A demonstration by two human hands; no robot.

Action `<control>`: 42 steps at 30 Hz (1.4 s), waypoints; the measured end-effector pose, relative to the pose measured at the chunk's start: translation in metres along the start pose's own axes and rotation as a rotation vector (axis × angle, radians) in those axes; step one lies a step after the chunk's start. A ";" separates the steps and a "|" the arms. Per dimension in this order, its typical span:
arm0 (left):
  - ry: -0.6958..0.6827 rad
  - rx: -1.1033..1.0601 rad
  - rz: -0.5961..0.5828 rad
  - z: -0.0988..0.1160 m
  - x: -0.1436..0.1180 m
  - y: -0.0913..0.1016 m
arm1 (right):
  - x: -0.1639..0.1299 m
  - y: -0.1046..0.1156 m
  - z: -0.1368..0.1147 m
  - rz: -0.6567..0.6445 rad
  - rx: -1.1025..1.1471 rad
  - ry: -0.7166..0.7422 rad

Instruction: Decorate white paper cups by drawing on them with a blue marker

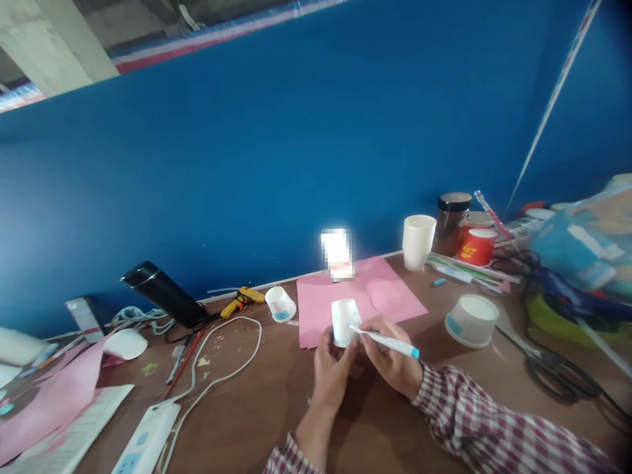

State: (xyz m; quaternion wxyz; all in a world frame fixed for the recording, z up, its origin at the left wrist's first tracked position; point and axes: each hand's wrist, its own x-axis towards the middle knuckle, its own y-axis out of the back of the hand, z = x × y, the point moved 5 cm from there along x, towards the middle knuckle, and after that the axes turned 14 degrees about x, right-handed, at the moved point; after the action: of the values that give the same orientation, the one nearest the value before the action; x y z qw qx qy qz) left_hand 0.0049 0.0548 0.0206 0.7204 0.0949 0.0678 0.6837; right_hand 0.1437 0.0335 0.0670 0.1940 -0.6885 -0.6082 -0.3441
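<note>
A small white paper cup (344,317) with light-blue marks near its base is gripped by my left hand (332,368), fingers wrapped round its lower part. My right hand (390,352) pinches a white marker (392,343) with a blue end, its tip against or very near the cup's side. Both hands are just in front of the pink paper sheets (316,309). To the left a second white cup with a blue patch (280,305) lies tilted on the table. On the right, a larger white cup with a blue patch (473,319) stands upside down.
A white power strip (148,441) with its cable lies front left, near a black flask (165,289) and a yellow glue gun (241,301). Scissors (557,375) lie at right. Stacked white cups (419,242), a brown jar (451,227) and red cup (476,247) stand by the blue partition (247,164).
</note>
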 end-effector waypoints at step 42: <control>0.001 -0.080 -0.037 0.003 -0.001 -0.003 | 0.002 0.000 0.000 -0.003 -0.021 0.008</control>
State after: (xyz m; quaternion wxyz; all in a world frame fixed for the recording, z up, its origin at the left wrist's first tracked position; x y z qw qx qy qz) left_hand 0.0083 0.0531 0.0228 0.7362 0.0645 0.0423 0.6724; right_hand 0.1440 0.0345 0.0688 0.1887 -0.6883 -0.6048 -0.3533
